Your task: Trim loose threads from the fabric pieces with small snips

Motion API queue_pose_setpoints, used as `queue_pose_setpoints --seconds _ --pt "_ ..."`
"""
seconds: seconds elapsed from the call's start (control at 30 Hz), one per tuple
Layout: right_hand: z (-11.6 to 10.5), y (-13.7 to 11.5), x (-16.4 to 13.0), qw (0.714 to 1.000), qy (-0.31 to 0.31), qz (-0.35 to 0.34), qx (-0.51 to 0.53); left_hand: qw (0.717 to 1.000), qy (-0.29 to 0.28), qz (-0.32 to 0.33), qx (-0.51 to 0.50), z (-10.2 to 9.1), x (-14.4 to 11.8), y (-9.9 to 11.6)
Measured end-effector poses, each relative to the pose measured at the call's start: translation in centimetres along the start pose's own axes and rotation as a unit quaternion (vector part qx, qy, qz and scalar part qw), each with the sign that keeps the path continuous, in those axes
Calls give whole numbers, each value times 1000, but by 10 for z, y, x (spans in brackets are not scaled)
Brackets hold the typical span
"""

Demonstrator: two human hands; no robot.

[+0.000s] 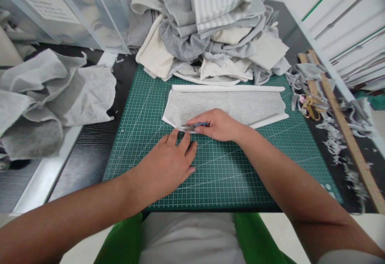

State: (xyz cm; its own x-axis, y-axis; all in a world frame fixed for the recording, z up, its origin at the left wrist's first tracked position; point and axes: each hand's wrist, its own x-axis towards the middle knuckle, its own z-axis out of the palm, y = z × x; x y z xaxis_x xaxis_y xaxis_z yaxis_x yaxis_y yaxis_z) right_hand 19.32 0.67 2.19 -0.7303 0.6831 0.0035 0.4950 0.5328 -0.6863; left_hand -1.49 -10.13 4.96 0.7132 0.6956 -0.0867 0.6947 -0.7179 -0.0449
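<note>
A strip of light grey fabric (228, 102) lies flat on the green cutting mat (240, 179), with its long edges curled over to a white side. My right hand (218, 124) is closed around small blue-handled thread snips (189, 127), whose blades lie along the near left edge of the fabric. Just left of and below the blades, my left hand (168, 161) rests with its fingers spread, the fingertips touching or right beside that same edge. Part of the snips' handle is hidden inside my right hand.
A heap of grey, cream and striped fabric pieces (216, 11) covers the mat's far side. More grey cloth (54, 99) lies at left, before a clear plastic bin (87, 7). At right are gold-handled scissors (311, 109), thread scraps (333, 139) and a wooden strip (350, 143).
</note>
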Motion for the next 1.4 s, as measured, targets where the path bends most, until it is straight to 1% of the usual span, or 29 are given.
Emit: queue_pose_setpoints --seconds 0.1,0.27,0.63,0.87,1.07,1.4 --pt "1 0 0 1000 -3 -1 -16 1000 5 2 -1 0 0 0" --pt "3 -2 -1 999 -10 -8 -46 1000 -2 1 -6 -2 1 0" --pt "5 -9 -3 996 -8 5 -88 1000 -4 -2 -16 0 2 -1" --pt "9 -24 -7 976 -22 -19 -214 1000 -4 1 -22 -1 1 -2" --pt "10 -26 -6 973 -27 -18 -227 1000 1 0 -17 -1 0 -1" --pt "7 -33 -1 968 -54 -14 -246 1000 -19 -12 -15 -1 1 1"
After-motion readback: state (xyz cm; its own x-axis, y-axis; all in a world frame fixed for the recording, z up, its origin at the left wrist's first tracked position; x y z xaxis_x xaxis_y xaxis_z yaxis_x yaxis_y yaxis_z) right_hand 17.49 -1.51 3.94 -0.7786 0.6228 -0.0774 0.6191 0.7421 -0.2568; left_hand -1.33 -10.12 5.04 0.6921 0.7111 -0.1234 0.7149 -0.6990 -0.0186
